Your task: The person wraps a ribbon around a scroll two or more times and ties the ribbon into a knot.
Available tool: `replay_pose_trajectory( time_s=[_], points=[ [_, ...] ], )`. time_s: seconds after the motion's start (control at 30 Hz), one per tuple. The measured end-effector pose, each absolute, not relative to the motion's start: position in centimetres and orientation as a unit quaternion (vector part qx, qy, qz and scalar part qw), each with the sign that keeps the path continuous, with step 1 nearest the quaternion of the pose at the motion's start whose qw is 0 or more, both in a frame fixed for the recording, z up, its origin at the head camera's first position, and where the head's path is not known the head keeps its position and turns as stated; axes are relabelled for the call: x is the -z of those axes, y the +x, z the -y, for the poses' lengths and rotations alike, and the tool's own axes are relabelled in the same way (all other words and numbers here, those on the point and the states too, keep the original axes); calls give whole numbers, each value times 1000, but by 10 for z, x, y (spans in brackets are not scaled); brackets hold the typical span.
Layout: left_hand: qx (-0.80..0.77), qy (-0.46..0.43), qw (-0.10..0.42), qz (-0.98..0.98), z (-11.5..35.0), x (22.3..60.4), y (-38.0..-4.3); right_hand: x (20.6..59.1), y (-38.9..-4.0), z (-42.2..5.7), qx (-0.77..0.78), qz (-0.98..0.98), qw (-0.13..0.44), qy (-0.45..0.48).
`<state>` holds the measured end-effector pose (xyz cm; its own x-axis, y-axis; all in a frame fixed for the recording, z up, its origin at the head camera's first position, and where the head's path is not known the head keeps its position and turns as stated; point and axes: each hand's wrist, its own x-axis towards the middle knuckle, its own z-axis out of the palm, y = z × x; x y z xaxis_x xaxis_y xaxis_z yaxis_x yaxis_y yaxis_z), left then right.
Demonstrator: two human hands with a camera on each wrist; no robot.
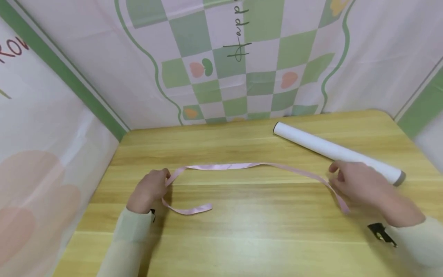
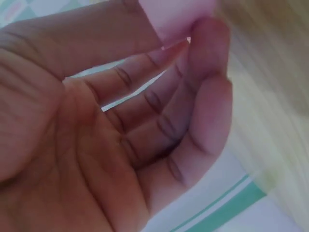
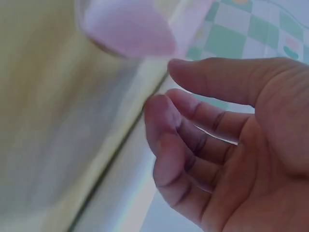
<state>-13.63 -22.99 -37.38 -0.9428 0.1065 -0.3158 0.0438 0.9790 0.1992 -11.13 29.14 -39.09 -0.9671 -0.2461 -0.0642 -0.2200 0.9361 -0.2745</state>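
My left hand (image 1: 149, 191) pinches a ribbon (image 1: 225, 166) stretched across the table (image 1: 242, 238); my right hand (image 1: 367, 186), thumb and fingertips apart, is beside its right end near a tube (image 1: 311, 142), though blur may hide a touch.

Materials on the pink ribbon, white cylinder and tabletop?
Pink ribbon: probably satin-type fabric; soft sheen, thin, bends and twists easily.
White cylinder: smooth, perhaps plastic or coated card; the even white surface leaves it open.
Tabletop: wood or wood-look laminate, slightly glossy; yellowish grain, pale glare.
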Motion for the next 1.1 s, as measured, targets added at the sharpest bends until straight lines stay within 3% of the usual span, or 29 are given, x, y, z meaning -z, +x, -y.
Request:
replay_pose_trajectory(
  time_s=[0.23, 0.53, 0.7, 0.93, 1.1],
  points=[
    [-72, 51, 117, -989, 230, 359, -140, 387, -137, -316, 98, -984, -47, -139],
    [-82, 166, 24, -982, 198, 351, -155, 387, -171, -336, 87, -984, 81, -133],
    [-60, 148, 44, -986, 195, 365, -171, 388, -182, -342, 116, -978, 106, -139],
    [-88, 66, 117, -987, 214, 377, -174, 386, -194, -341, 90, -975, 125, -163],
    [-110, 58, 124, -984, 219, 378, -175, 383, -198, -337, 83, -974, 135, -165]
  ],
)
